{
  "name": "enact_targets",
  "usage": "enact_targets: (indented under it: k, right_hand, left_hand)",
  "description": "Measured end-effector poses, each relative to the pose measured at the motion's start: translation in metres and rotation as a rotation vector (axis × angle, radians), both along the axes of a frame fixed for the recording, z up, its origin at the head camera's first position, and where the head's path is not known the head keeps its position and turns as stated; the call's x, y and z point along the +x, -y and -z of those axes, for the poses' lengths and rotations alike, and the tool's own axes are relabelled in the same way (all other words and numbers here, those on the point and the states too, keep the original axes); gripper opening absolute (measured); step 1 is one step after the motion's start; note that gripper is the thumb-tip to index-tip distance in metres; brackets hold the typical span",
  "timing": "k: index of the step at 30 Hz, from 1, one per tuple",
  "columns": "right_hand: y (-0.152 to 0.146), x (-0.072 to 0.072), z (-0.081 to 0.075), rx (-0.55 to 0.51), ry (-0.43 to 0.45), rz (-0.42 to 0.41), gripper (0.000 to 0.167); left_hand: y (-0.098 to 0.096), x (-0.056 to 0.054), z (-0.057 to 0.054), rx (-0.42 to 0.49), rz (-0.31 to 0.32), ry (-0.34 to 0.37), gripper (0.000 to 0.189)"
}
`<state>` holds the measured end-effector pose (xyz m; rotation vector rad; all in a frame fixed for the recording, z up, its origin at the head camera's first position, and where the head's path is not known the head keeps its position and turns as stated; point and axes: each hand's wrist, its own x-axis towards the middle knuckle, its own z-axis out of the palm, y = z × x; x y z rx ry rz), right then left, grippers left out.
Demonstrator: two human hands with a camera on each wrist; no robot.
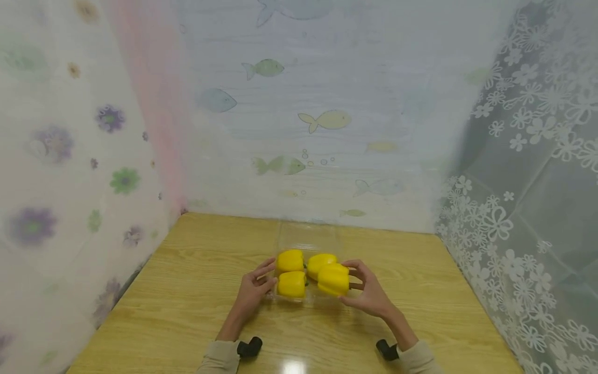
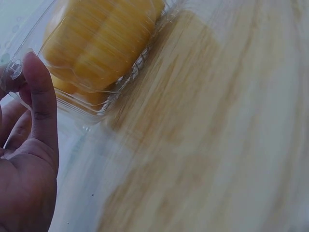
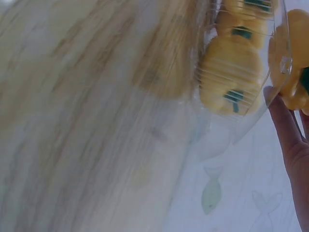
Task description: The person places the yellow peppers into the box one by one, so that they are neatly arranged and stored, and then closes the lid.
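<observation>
A clear plastic clamshell box (image 1: 306, 236) stands on the table with its lid swung up at the back. Two yellow bell peppers lie in its left half, a rear one (image 1: 290, 261) and a front one (image 1: 291, 284). Another pepper (image 1: 320, 263) lies at the back right, partly hidden. My left hand (image 1: 253, 291) pinches the left rim of the box between thumb and finger, as the left wrist view shows. My right hand (image 1: 371, 296) grips a yellow bell pepper (image 1: 334, 279) over the box's right front part. A green stem (image 3: 305, 79) shows on this pepper in the right wrist view.
The wood-grain table (image 1: 187, 311) reaches a back wall covering (image 1: 327, 171) printed with fish. A flowered sheet (image 1: 84, 182) hangs on the left, and a sheer curtain with white flowers (image 1: 514, 234) on the right. Black wrist cameras sit at both sleeves.
</observation>
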<state>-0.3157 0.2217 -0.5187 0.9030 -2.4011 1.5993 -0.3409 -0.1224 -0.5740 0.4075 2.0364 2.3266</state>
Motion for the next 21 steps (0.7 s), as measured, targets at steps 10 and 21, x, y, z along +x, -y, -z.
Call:
enact_targets:
  k: [10, 21]
  right_hand:
    - [0.006, 0.002, -0.007, 0.145, 0.024, 0.006, 0.073]
    - [0.011, 0.005, -0.014, 0.193, 0.055, -0.02, 0.074]
  left_hand:
    - [0.0, 0.001, 0.0, -0.014, -0.01, -0.043, 0.046]
    - [-0.002, 0.002, 0.002, -0.019, -0.003, -0.039, 0.046]
